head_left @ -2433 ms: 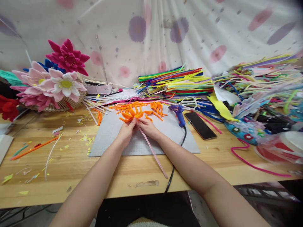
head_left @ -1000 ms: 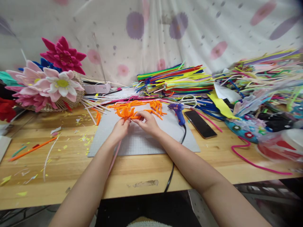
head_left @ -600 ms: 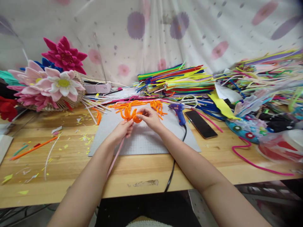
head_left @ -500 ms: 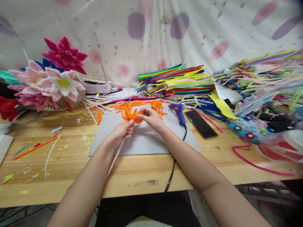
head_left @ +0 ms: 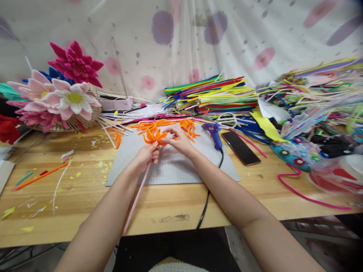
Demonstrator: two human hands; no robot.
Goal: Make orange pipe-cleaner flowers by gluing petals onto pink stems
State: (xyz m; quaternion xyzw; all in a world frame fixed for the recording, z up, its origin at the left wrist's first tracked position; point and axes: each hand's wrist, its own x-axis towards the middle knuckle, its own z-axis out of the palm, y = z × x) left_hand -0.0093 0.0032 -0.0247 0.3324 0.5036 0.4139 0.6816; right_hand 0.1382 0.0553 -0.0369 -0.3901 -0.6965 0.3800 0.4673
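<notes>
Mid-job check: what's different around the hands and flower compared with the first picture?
The pink stem has swung from lower right to lower left. The right hand went from the base of the orange flower to the petals on its right; its grip is unclear. The left hand still pinches the base. Glue gun and phone stayed put.
</notes>
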